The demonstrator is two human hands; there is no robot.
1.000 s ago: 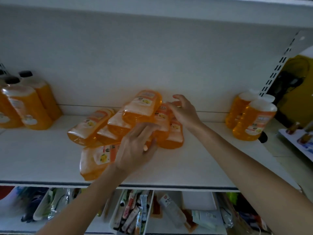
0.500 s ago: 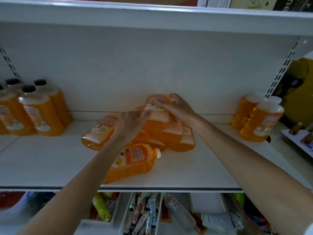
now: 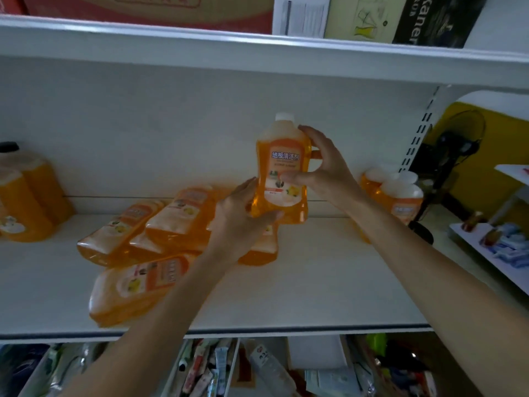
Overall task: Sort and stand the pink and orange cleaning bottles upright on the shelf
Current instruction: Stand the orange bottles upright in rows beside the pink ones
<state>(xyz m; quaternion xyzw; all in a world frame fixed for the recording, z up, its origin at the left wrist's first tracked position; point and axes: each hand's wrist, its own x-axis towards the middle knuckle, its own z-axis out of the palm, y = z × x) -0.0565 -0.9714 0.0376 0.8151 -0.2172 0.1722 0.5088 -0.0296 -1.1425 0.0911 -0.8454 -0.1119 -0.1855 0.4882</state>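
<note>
An orange cleaning bottle (image 3: 282, 164) with a white cap is upright above the white shelf (image 3: 329, 282). My right hand (image 3: 323, 164) grips its right side, thumb across the label. My left hand (image 3: 240, 219) holds its base from the left and below. A pile of several orange bottles (image 3: 160, 224) lies on its side on the shelf left of my hands, one nearest the front edge (image 3: 137, 285). No pink bottle is in view.
Upright orange bottles with black caps (image 3: 25, 196) stand at the shelf's far left, and white-capped ones (image 3: 398, 193) at the far right. Boxes (image 3: 148, 10) sit on the shelf above. Bins of small packaged goods (image 3: 211, 368) fill the level below.
Both hands took one bottle from the top of the pile and raised it upright. The view tilted upward.
</note>
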